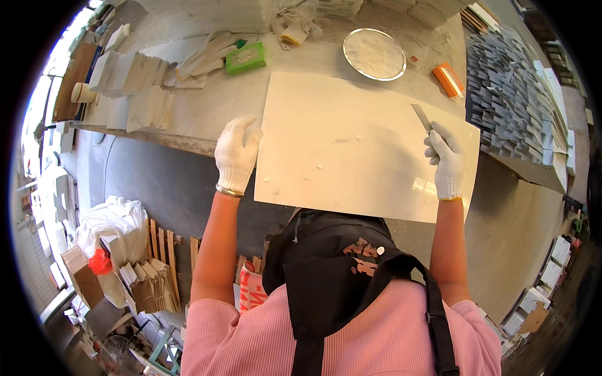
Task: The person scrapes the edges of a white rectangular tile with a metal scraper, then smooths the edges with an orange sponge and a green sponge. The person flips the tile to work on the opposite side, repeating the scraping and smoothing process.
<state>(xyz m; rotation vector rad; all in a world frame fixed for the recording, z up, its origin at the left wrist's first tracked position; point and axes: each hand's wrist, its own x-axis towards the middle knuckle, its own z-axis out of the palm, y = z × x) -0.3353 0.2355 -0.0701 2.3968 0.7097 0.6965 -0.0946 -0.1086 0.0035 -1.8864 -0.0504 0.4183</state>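
Apparently mid-scrape — left hand (237, 155) grips the white slab (357, 144) at centre frame, right hand (444, 160) closed on a scraper blade (421, 117) — several specks remain.

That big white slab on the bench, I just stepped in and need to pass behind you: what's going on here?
A person in white knit gloves is working on a large, smooth white rectangular slab that lies on a dusty grey workbench and overhangs its near edge. The left hand grips the slab's left edge. The right hand holds a flat metal scraper blade against the slab's right side. Small white specks dot the surface. A round metal-rimmed dish of white powder sits beyond.
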